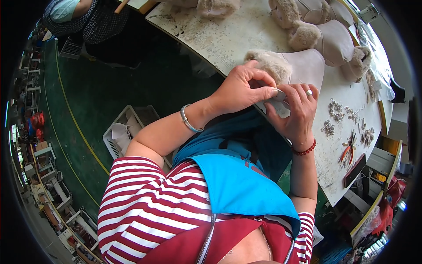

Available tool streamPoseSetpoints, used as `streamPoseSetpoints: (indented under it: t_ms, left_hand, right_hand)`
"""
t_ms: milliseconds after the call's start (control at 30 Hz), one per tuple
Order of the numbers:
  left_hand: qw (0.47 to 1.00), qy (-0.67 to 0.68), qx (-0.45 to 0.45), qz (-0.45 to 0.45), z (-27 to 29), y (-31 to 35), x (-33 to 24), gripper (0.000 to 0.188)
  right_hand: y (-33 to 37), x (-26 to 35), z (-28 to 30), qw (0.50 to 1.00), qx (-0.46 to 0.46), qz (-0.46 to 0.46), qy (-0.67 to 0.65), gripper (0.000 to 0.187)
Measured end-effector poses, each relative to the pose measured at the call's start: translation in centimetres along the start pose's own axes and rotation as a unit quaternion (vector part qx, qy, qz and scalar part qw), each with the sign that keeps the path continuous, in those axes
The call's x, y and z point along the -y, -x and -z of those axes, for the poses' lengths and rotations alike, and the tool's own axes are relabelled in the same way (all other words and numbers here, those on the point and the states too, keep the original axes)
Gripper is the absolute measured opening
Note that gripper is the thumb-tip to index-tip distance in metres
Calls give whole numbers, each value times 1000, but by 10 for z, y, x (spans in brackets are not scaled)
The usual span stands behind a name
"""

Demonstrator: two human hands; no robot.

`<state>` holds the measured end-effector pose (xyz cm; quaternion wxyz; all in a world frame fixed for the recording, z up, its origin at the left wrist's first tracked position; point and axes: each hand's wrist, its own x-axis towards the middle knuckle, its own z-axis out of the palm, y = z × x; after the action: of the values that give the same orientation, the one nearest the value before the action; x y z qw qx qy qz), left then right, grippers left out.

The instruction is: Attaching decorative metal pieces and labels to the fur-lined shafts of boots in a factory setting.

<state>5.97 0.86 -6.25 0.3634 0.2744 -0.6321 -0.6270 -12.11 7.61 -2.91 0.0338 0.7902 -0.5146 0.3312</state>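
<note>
A pale beige boot (307, 64) with a fluffy fur cuff (274, 64) lies on its side on the worktable, just beyond my hands. My left hand (241, 88) reaches across the cuff's near side, its thumb and forefinger pinched together at a small pale flat piece (280, 94). From the other side, my right hand (296, 108) closes its fingers on that same piece. Whether the piece is joined to the boot is hidden by my fingers.
More fur-cuffed boots (332, 42) lie along the far side of the worktable (220, 46). To the right are piles of small metal parts (336, 110), orange-handled pliers (348, 150) and a dark flat device (354, 170). A white crate (115, 136) with pale pieces stands on the floor at left.
</note>
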Motion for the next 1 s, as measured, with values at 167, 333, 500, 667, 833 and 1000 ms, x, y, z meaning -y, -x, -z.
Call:
streamPoseSetpoints:
  t_ms: [167,333,500,667,833,1000]
  left_hand:
    - [981,-169,-48,-88,0,-2,-9,10]
    - [986,-138,-46,-81,-5,-4,-12,16]
    - [978,-166,-45,-116,27,-5,-33,18]
    - [976,-101,-99,-166,77,-39,-88,12]
    - [912,-124,-224,-322,113,-152,-134,14]
    - [869,-245,-209,-376,166,-344,-110,15]
  right_hand:
    - [13,-14,-4,993,-68,-60,-78,12]
    - [24,-12,1,981,-117,-88,-126,11]
    - [21,-3,3,991,-62,-57,-101,8]
    - [36,-20,9,987,-80,-88,-109,5]
    - [50,-40,13,982,-89,-125,-107,3]
    - [47,-48,10,982,-87,-135,-103,4]
